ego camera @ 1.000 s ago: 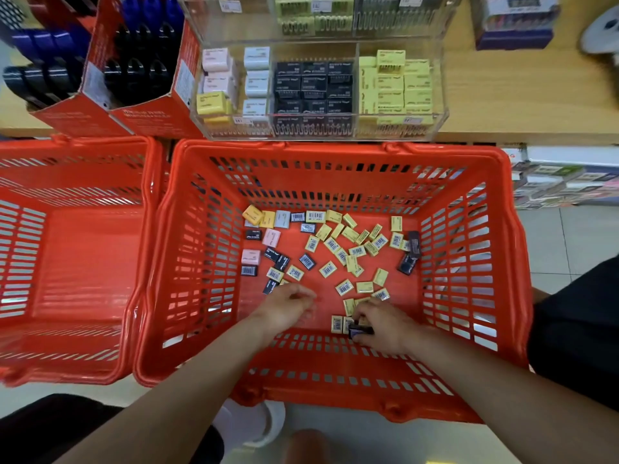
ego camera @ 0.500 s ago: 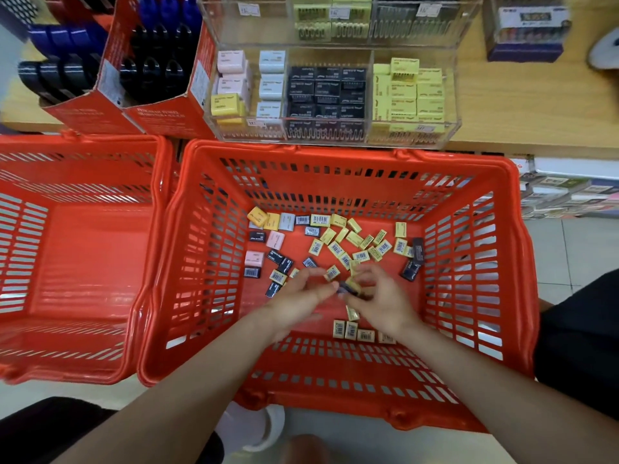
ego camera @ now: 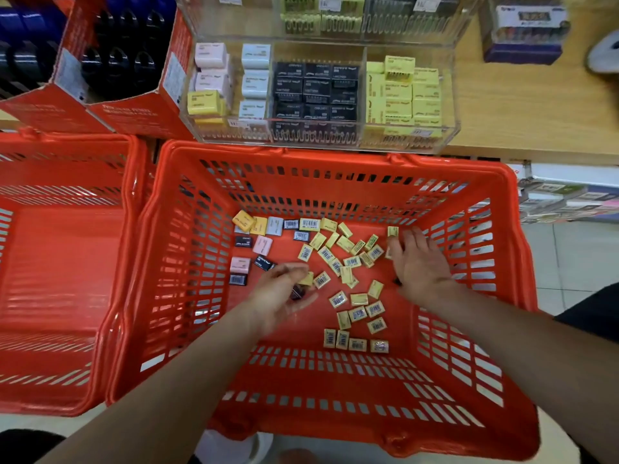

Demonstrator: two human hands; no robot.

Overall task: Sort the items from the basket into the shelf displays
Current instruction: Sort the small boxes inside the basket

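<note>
The red basket (ego camera: pixel 335 155) holds several small erasers on its floor: yellow ones (ego camera: pixel 345 244) scattered through the middle, black ones (ego camera: pixel 243 241) and pink ones (ego camera: pixel 239 264) at the left. My left hand (ego camera: pixel 278 296) hovers over the basket's middle, cupped around a dark eraser (ego camera: pixel 296 292). My right hand (ego camera: pixel 420 262) lies palm down with fingers spread at the right side of the floor, hiding what is under it. Above, a clear display case (ego camera: pixel 450 95) has a mixed pastel section, a black section (ego camera: pixel 315 92) and a yellow section (ego camera: pixel 402 95).
A second red basket (ego camera: pixel 60 262) stands at the left, touching the first. Red cardboard boxes (ego camera: pixel 134 112) with dark items sit left of the case on the wooden shelf (ego camera: pixel 519 112). A purple box (ego camera: pixel 526 31) is at the back right.
Both hands met over the basket's middle with a dark eraser between them. That eraser now rests in my left hand, and my right hand has moved right, to the basket's side wall.
</note>
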